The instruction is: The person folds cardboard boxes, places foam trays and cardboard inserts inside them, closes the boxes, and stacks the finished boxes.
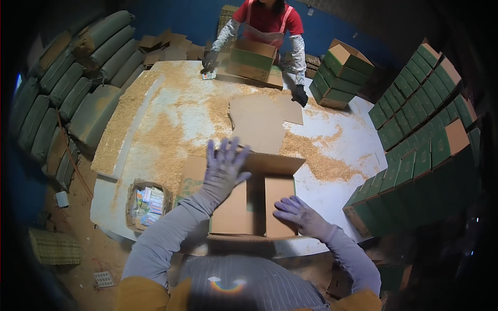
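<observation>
Before me on the table lies a cardboard box (256, 206) with two side flaps folded inward and a dark gap between them. A further flap stands up at its far edge. My left hand (225, 169), in a pale purple glove, is spread above the far left part of the box; whether it touches is unclear. The gloved fingers of my right hand (301, 217) rest at the right inner flap, apart and gripping nothing. A printed cardboard piece (192, 177) lies left of the box. Flat cardboard sheets (258, 120) lie just beyond it.
A co-worker in dark gloves stands across the white table (342, 147) behind an open box (251, 62). Wood shavings (159, 128) lie scattered. Small packets fill a carton (168, 198) at left. Green boxes (412, 167) are stacked right, filled sacks (97, 112) left.
</observation>
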The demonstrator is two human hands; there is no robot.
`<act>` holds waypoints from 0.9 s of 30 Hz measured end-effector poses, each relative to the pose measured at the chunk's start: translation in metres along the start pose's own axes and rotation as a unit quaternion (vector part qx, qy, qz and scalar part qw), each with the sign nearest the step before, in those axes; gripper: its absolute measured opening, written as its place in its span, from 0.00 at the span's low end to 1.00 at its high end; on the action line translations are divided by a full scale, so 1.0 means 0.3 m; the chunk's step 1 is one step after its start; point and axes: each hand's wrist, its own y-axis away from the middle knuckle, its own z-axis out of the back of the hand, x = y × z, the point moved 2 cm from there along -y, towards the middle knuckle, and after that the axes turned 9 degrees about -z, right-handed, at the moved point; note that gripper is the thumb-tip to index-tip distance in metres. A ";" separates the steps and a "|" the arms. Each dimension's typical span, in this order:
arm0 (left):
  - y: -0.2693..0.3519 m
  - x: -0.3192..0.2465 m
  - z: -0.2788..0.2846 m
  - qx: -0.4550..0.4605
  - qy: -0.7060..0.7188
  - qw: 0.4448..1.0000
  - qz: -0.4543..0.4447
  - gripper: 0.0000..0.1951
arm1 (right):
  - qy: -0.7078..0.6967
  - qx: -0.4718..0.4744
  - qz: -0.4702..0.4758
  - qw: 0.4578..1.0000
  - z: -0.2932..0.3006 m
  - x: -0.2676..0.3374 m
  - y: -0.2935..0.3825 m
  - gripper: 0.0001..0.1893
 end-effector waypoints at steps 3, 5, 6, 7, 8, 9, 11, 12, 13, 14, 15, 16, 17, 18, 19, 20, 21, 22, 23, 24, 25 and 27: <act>-0.016 -0.004 0.001 -0.018 -0.036 0.998 0.051 0.39 | -0.002 0.138 -0.088 0.986 0.058 0.030 0.119 0.36; -0.013 -0.004 0.033 -0.046 -0.051 0.997 0.034 0.38 | -0.306 0.107 -0.157 0.933 0.067 0.012 0.118 0.42; -0.016 0.011 0.069 -0.035 0.006 0.999 0.011 0.37 | -0.445 0.027 -0.258 0.857 0.020 -0.025 0.094 0.47; -0.013 0.018 0.117 -0.024 0.068 0.997 -0.009 0.36 | -0.537 -0.080 -0.338 0.768 0.029 -0.014 0.066 0.50; -0.015 0.006 0.155 -0.030 0.153 0.988 -0.012 0.31 | -0.492 -0.118 -0.408 0.760 -0.005 -0.056 0.096 0.51; 0.005 -0.019 0.198 0.004 0.213 0.973 -0.094 0.32 | -0.444 -0.156 -0.473 0.745 -0.061 -0.111 0.127 0.52; 0.157 -0.086 0.269 0.114 0.265 0.937 -0.196 0.37 | -0.479 -0.131 -0.465 0.733 -0.096 -0.148 0.095 0.49; 0.229 -0.126 0.266 0.186 0.245 0.924 -0.229 0.37 | -0.524 -0.060 -0.449 0.722 -0.061 -0.129 0.057 0.49; 0.247 -0.112 0.239 0.187 0.243 0.925 -0.223 0.37 | -0.564 0.012 -0.429 0.705 -0.046 -0.115 0.029 0.48; 0.267 -0.090 0.196 0.166 0.225 0.929 -0.242 0.33 | -0.518 0.014 -0.415 0.748 -0.063 -0.140 0.027 0.47; 0.292 -0.049 0.167 0.148 0.202 0.934 -0.257 0.28 | -0.517 -0.007 -0.407 0.753 -0.029 -0.132 -0.008 0.45; 0.281 0.008 0.163 0.099 0.208 0.954 -0.194 0.21 | -0.538 -0.044 -0.365 0.758 0.019 -0.138 -0.036 0.44; 0.279 0.062 0.144 0.106 0.487 0.859 0.119 0.20 | -0.618 -0.055 -0.334 0.710 0.082 -0.133 -0.063 0.44; 0.275 0.080 0.114 0.076 0.686 0.604 0.398 0.20 | -0.637 -0.090 -0.275 0.714 0.146 -0.143 -0.053 0.44; 0.306 0.123 0.051 -0.045 0.529 0.797 0.286 0.22 | -0.663 -0.133 -0.167 0.718 0.163 -0.122 -0.093 0.37; 0.413 0.185 -0.216 -0.156 0.552 0.714 0.402 0.25 | -0.624 -0.113 -0.227 0.739 0.140 -0.126 -0.142 0.31; 0.394 0.176 -0.248 -0.047 0.463 0.778 0.422 0.25 | -0.573 -0.108 -0.296 0.756 0.100 -0.168 -0.160 0.25; 0.382 0.166 -0.251 0.225 0.290 0.862 0.349 0.24 | -0.500 -0.137 -0.349 0.780 -0.004 -0.239 -0.155 0.21; 0.383 0.146 -0.245 0.305 0.263 0.831 0.383 0.24 | -0.422 -0.167 -0.397 0.798 -0.110 -0.296 -0.148 0.17; 0.414 0.156 -0.210 0.253 0.237 0.881 0.322 0.26 | -0.448 -0.176 -0.401 0.780 -0.116 -0.258 -0.173 0.16; 0.446 0.177 -0.169 0.200 0.203 0.923 0.260 0.27 | -0.476 -0.181 -0.401 0.762 -0.100 -0.213 -0.203 0.15; 0.436 0.335 0.031 0.002 0.244 0.917 0.316 0.27 | -0.437 -0.195 -0.425 0.768 -0.100 -0.192 -0.184 0.15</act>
